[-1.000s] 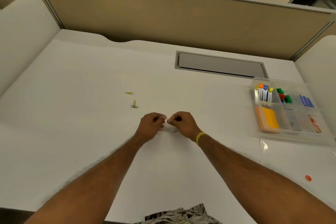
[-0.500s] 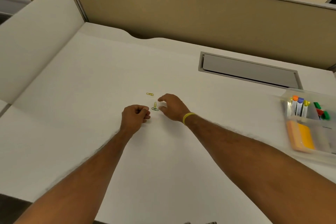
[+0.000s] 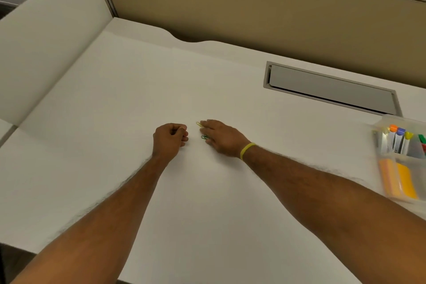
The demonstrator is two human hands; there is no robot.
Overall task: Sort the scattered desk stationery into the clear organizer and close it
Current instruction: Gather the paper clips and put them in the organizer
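Note:
My left hand is closed in a fist on the white desk; whatever it holds is hidden inside the fingers. Just right of it, my right hand, with a yellow band on the wrist, lies flat with fingers apart. Its fingertips touch a yellow paper clip, and a green paper clip shows at the edge of the fingers. The clear organizer stands open at the far right, cut off by the frame. It holds highlighters, orange and yellow sticky notes and green and red clips.
A grey cable hatch is set into the desk at the back right. A tan partition wall runs along the back, and a white side panel rises on the left.
My hands, pinching a small clip together, have separated. The left closed into a fist; the right opened and reached left onto the yellow and green clips. The view swung left.

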